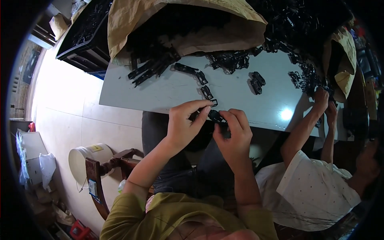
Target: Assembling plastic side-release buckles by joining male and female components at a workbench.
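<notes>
- Both hands meet at the near edge of the grey surface [168, 94], just above the picture's centre.
- The left hand [185, 122] curls narrow, thumb and forefinger pinched on a small black plastic part [216, 116].
- The right hand [233, 134] grips the same part from its 4 o'clock side, fingers closed around it.
- A short row of black clips [203, 86] lies on the surface at 12 o'clock from the hands.
- A brown paper sack [180, 24], open and spilling black pieces, sits at 11 o'clock.
- Another person's hands [324, 105], sleeve white, work at 3 o'clock by a second heap.
- A white bucket [86, 160] stands on the floor at 8 o'clock.
</notes>
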`<move>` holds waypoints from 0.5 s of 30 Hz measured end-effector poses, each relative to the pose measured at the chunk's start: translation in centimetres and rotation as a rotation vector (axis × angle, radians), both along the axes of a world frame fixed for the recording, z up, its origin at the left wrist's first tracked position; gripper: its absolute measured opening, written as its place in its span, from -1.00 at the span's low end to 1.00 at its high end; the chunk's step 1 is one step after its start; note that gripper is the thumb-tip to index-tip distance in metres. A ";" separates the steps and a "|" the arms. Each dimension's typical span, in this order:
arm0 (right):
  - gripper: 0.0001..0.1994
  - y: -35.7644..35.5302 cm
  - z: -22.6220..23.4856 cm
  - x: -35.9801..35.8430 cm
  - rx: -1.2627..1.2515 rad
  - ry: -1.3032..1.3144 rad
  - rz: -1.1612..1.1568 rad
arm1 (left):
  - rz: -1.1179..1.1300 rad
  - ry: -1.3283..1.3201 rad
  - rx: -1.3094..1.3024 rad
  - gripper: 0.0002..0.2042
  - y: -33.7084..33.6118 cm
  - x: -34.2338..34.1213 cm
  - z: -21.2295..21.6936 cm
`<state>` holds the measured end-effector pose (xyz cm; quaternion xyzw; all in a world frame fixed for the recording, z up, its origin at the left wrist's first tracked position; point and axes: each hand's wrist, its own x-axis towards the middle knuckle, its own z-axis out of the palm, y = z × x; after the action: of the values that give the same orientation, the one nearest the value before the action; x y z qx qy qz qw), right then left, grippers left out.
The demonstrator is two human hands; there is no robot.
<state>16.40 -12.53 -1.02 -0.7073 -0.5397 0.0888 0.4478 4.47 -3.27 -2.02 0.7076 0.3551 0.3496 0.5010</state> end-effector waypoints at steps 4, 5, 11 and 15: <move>-0.67 -0.1 -0.5 0.1 0.006 -0.123 0.034 | 0.019 -0.028 0.187 -0.82 -0.2 0.2 -0.8; -0.67 0.0 -0.6 -0.1 0.028 -0.186 0.038 | 0.009 -0.005 0.212 -0.79 -0.4 0.1 -0.7; -0.69 -0.6 -0.4 1.4 -0.053 0.130 0.114 | -0.089 -0.087 0.166 -0.72 0.0 -0.9 -0.7; -0.71 -1.4 -1.6 2.8 -0.084 0.456 0.314 | -0.233 -0.261 -0.327 -0.75 -0.6 -1.4 -0.4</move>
<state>19.16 -13.96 -2.61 -0.5949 -0.5237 0.3363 0.5086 3.09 -3.87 -2.46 0.6021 0.2549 0.3158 0.6876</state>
